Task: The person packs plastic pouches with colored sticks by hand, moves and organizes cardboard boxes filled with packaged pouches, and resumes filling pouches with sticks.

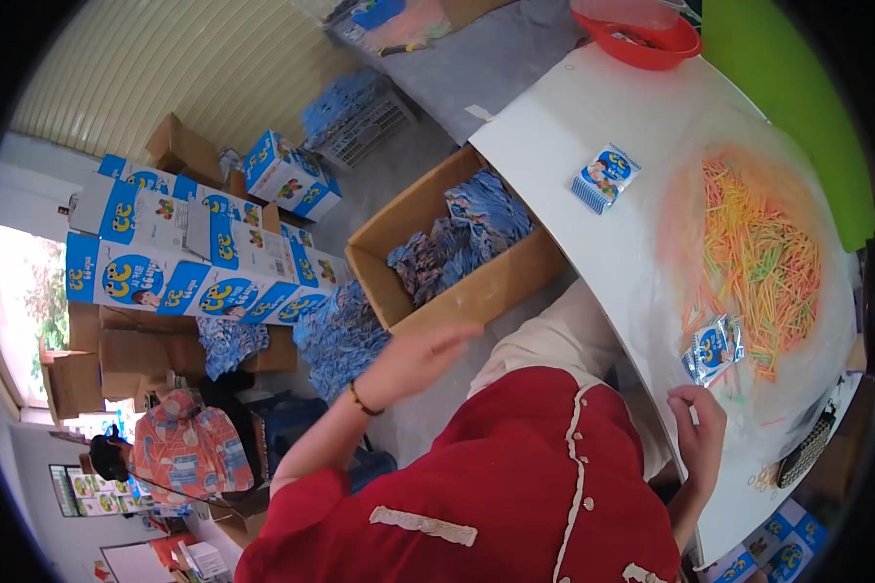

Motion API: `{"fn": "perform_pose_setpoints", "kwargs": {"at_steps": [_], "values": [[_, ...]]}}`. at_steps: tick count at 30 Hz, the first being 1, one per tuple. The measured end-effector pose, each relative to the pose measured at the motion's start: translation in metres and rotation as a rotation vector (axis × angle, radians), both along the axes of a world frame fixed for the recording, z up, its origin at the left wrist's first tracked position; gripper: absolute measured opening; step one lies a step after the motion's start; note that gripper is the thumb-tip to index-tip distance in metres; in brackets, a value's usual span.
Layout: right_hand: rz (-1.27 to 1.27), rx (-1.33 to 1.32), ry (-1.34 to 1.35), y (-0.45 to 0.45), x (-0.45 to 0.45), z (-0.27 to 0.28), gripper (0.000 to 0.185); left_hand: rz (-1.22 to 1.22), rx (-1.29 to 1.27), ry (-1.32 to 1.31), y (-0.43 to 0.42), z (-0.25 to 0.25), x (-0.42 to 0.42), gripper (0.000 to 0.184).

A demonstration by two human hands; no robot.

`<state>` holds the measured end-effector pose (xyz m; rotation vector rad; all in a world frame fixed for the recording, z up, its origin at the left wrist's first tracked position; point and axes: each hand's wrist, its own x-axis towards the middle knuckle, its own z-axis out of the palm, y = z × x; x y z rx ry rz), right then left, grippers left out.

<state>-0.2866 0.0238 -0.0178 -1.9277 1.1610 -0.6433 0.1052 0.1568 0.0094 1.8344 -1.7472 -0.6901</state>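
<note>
My left hand (423, 361), a band at its wrist, is in the air beside the near edge of an open cardboard box (472, 309). Its fingers are stretched out and nothing shows in them. Blue printed packets (486, 214) partly fill that box. Over the edge of the white table (593, 248), my right hand (695, 418) has its fingers curled in, with nothing visible in them. Just beyond it, a blue and silver packet (715, 348) lies on clear plastic by a pile of thin coloured sticks (763, 262). Another packet (607, 178) lies farther up the table.
A red basin (642, 44) stands at the table's far end. Printed cartons (185, 238) are stacked at the left, near heaps of blue packets (338, 335) and a filled crate (365, 126). Another person (190, 447) is at the lower left. Rubber bands (766, 476) lie at the right.
</note>
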Motion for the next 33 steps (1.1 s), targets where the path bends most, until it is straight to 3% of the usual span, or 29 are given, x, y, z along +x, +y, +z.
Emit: {"fn": "perform_pose_setpoints", "kwargs": {"at_steps": [2,4,7,10,16,17,20,22,24,26,28,33], "values": [[-0.050,0.007,-0.003,0.006,-0.001,0.000,0.006,0.266,0.128,0.372,-0.032,0.041,0.015,0.037],[-0.100,0.033,-0.002,0.009,-0.005,0.003,0.006,0.458,0.061,0.603,-0.061,0.052,0.039,0.037],[-0.166,0.085,-0.011,0.005,0.000,0.009,0.005,0.533,0.049,0.767,-0.099,-0.014,0.123,0.038],[-0.165,0.046,0.051,-0.005,0.012,0.013,0.005,0.642,0.228,0.796,-0.139,-0.046,0.146,0.046],[-0.088,0.049,0.174,-0.031,0.058,0.009,0.007,0.514,0.458,0.998,-0.239,-0.131,0.209,0.040],[-0.071,0.061,0.183,-0.037,0.066,0.008,0.007,0.381,0.582,1.066,-0.255,-0.135,0.224,0.030],[-0.020,0.058,0.232,-0.057,0.089,0.004,0.007,0.238,0.566,0.913,-0.280,-0.124,0.276,0.022],[-0.007,0.079,0.270,-0.068,0.097,0.000,0.008,0.353,0.443,0.929,-0.290,-0.120,0.350,0.023],[-0.005,0.089,0.288,-0.078,0.101,-0.004,0.008,0.508,0.049,0.915,-0.280,-0.112,0.429,0.022],[-0.005,0.106,0.293,-0.085,0.105,-0.007,0.009,0.602,-0.303,0.708,-0.250,-0.104,0.483,0.035],[0.022,0.111,0.313,-0.091,0.116,-0.006,0.011,0.715,-0.554,0.977,-0.207,-0.126,0.499,0.051],[0.100,0.109,0.328,-0.094,0.131,0.003,0.013,1.123,-0.357,1.168,0.003,-0.278,0.462,0.062]]}}
